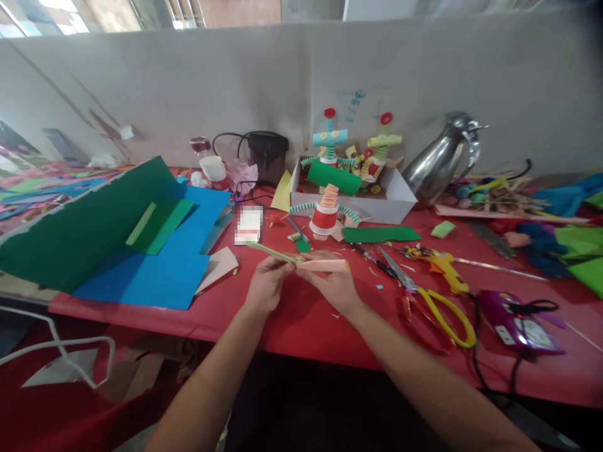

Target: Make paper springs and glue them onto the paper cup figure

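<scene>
My left hand [265, 284] and my right hand [335, 284] meet over the red table, fingers pinched around two paper strips where they join. The light green strip [274, 252] sticks out up and to the left past my left fingers. A pale orange strip [325, 266] extends rightward over my right hand. My fingers partly hide the joint. Just beyond stands a paper-cup figure [324, 218] in red and white, with folded green-and-white arms and a folded orange piece on top. A small folded paper spring [294, 236] lies near my fingertips.
On the right are large scissors [438, 307], a yellow glue gun [440, 263], a purple device with cables [518, 323] and a steel jug [443, 160]. A white box [353, 206] with more figures stands behind. Blue sheets [155, 282] and green card [89, 232] lie left.
</scene>
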Available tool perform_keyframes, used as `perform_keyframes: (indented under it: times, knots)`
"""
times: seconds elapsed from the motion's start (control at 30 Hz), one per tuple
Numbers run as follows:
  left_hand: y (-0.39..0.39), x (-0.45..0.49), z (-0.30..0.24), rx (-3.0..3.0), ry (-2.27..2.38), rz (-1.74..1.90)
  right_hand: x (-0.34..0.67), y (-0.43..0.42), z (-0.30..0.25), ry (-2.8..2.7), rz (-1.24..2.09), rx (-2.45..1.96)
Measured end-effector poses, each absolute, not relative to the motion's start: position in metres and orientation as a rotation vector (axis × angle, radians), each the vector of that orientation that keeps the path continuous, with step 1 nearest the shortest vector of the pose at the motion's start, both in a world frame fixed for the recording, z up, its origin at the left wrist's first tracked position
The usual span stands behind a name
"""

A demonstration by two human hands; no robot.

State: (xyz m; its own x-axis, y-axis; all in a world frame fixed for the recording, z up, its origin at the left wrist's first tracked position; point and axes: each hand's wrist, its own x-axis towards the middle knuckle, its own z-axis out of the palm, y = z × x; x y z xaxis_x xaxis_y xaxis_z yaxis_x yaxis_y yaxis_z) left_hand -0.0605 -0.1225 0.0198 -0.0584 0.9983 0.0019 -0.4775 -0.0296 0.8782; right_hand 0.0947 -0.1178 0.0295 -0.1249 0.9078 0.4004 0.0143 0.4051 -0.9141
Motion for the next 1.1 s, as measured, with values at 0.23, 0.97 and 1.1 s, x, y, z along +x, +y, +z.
perform_keyframes:
  times: [0.23, 0.97, 1.1]
  knots:
    - [-0.126, -0.057, 0.026, 0.876, 0.771, 1.517, 0.094, -0.129, 0.029, -1.465, 0.901, -0.871]
    - [-0.114, -0.061, 0.015, 0.679, 0.901, 1.325, 0.084, -0.114, 0.021, -0.944, 1.546, -0.896]
    - [-0.115, -0.060, 0.015, 0.633, 0.930, 1.374, 0.083, -0.114, 0.022, -0.900, 1.573, -0.882]
